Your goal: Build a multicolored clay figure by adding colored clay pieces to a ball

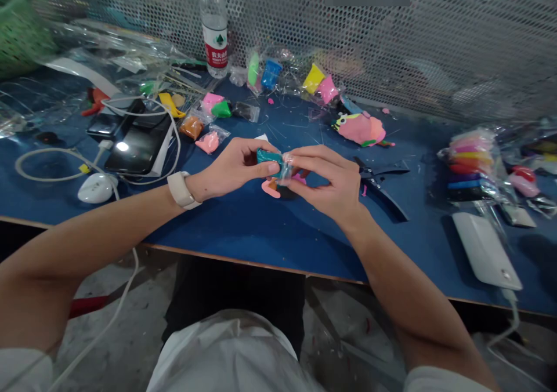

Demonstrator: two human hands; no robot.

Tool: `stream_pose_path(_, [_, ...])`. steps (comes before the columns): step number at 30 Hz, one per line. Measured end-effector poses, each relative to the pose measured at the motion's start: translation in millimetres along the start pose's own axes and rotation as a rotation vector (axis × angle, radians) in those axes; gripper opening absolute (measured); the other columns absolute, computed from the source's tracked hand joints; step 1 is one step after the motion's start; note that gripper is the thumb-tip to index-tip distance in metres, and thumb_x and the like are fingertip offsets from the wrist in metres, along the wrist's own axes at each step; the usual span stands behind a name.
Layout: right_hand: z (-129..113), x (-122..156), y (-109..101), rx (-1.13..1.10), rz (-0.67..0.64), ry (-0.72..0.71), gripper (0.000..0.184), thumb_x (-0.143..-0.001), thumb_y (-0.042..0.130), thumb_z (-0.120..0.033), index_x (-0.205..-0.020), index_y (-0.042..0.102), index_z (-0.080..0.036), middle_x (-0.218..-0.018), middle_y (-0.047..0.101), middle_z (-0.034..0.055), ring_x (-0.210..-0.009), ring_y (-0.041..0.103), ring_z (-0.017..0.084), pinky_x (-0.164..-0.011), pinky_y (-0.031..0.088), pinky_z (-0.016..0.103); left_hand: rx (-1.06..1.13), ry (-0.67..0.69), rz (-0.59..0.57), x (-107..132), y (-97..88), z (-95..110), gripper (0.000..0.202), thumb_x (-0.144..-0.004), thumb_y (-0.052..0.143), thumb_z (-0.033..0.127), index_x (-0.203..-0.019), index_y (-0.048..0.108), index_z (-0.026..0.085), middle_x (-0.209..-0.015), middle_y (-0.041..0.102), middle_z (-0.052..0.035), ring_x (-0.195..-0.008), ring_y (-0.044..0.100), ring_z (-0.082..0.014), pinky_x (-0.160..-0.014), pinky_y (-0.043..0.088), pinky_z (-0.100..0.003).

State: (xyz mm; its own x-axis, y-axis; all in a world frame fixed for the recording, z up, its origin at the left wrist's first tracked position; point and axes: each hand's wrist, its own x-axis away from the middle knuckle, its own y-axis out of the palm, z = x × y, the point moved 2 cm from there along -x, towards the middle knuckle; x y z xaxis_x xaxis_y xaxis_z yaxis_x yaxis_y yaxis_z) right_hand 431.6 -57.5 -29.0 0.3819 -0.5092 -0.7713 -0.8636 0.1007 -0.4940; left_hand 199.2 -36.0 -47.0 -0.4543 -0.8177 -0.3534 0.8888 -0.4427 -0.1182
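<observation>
Both my hands meet above the blue table [243,224]. My left hand [232,169] pinches a teal lump of clay [268,158] that sits in a small clear plastic bag [286,167]. My right hand [333,183] grips the bag's open end with thumb and fingers. Just under the hands lies a small pink clay piece [270,189] on a dark patch. A white watch band [183,189] is on my left wrist.
A pink clay figure [360,129] and black pliers [380,174] lie to the right. Several bagged clay colours are scattered behind, near a water bottle [214,26]. Phones [133,145], a white cable and a charger sit left; a stack of clay packs [472,163] and a white power bank [486,250] sit right.
</observation>
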Motion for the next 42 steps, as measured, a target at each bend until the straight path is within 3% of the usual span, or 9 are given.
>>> stream_pose_path(6, [0.1, 0.2, -2.8, 0.094, -0.070, 0.005, 0.026, -0.098, 0.092, -0.047, -0.122, 0.087, -0.036, -0.127, 0.090, 0.0031, -0.107, 0.089, 0.027, -0.082, 0.075, 0.039, 0.132, -0.023, -0.038, 0.4, 7.2, 2.3, 0.046, -0.091, 0.099, 0.062, -0.103, 0.086, 0.020, -0.094, 0.084, -0.0066, -0.078, 0.073, -0.0149, -0.070, 0.058, -0.025])
stream_pose_path(9, [-0.4, 0.6, -2.6, 0.102, -0.062, -0.048, 0.028, -0.098, 0.093, -0.045, -0.124, 0.086, -0.036, -0.128, 0.090, 0.0029, -0.109, 0.088, 0.027, -0.084, 0.074, 0.039, 0.084, 0.007, -0.014, 0.7, 9.0, 4.1, 0.047, -0.090, 0.099, 0.063, -0.098, 0.086, 0.019, -0.088, 0.081, -0.0056, -0.073, 0.068, -0.0138, -0.066, 0.054, -0.025])
stream_pose_path(15, [0.9, 1.1, 0.8, 0.130, -0.058, -0.043, 0.025, -0.098, 0.090, -0.042, -0.121, 0.085, -0.034, -0.123, 0.090, 0.0038, -0.095, 0.087, 0.024, -0.072, 0.070, 0.036, -0.066, 0.037, 0.045, 2.8, 9.4, 5.6, 0.049, -0.092, 0.095, 0.067, -0.092, 0.085, 0.019, -0.075, 0.073, -0.0027, -0.060, 0.053, -0.0108, -0.054, 0.038, -0.026])
stream_pose_path(18, [-0.1, 0.7, 2.2, 0.173, -0.035, -0.032, 0.023, -0.096, 0.089, -0.043, -0.117, 0.084, -0.033, -0.119, 0.090, 0.0032, -0.089, 0.085, 0.023, -0.068, 0.067, 0.036, -0.026, 0.039, 0.050, 3.8, 12.3, 7.6, 0.048, -0.093, 0.094, 0.067, -0.093, 0.085, 0.020, -0.078, 0.076, -0.0037, -0.063, 0.057, -0.0116, -0.056, 0.042, -0.026])
stream_pose_path(25, [-5.3, 0.6, 7.5, 0.253, 0.034, -0.092, 0.019, -0.094, 0.083, -0.028, -0.112, 0.081, -0.032, -0.109, 0.088, 0.0009, -0.075, 0.079, 0.018, -0.060, 0.061, 0.033, 0.039, 0.013, 0.072, 4.9, 19.9, 10.6, 0.054, -0.091, 0.095, 0.069, -0.085, 0.079, 0.017, -0.077, 0.075, -0.0031, -0.066, 0.065, -0.0121, -0.060, 0.048, -0.024])
stream_pose_path(32, [-5.8, 1.1, 11.5, 0.311, 0.041, -0.102, 0.013, -0.099, 0.078, -0.026, -0.111, 0.079, -0.032, -0.100, 0.085, -0.0011, -0.067, 0.073, 0.015, -0.058, 0.056, 0.032, 0.064, -0.015, 0.059, 5.7, 23.6, 13.8, 0.056, -0.089, 0.096, 0.070, -0.088, 0.080, 0.017, -0.074, 0.076, -0.0037, -0.067, 0.071, -0.0153, -0.060, 0.056, -0.024])
stream_pose_path(37, [-5.2, 0.4, 9.6, 0.358, 0.008, -0.136, 0.006, -0.108, 0.074, -0.029, -0.114, 0.078, -0.029, -0.091, 0.082, -0.0017, -0.066, 0.072, 0.013, -0.057, 0.049, 0.030, -0.021, 0.034, 0.051, 1.3, 16.5, 5.9, 0.052, -0.096, 0.091, 0.069, -0.087, 0.082, 0.018, -0.077, 0.077, -0.0051, -0.064, 0.066, -0.0131, -0.057, 0.050, -0.025])
stream_pose_path(42, [-3.3, -3.1, -2.1, 0.386, -0.065, -0.118, 0.012, -0.116, 0.069, -0.035, -0.115, 0.079, -0.028, -0.095, 0.083, -0.0007, -0.067, 0.071, 0.012, -0.059, 0.049, 0.030, -0.053, 0.048, 0.057, -5.4, 4.0, -0.8, 0.053, -0.099, 0.087, 0.070, -0.091, 0.081, 0.018, -0.078, 0.076, -0.0053, -0.065, 0.066, -0.0121, -0.058, 0.049, -0.024])
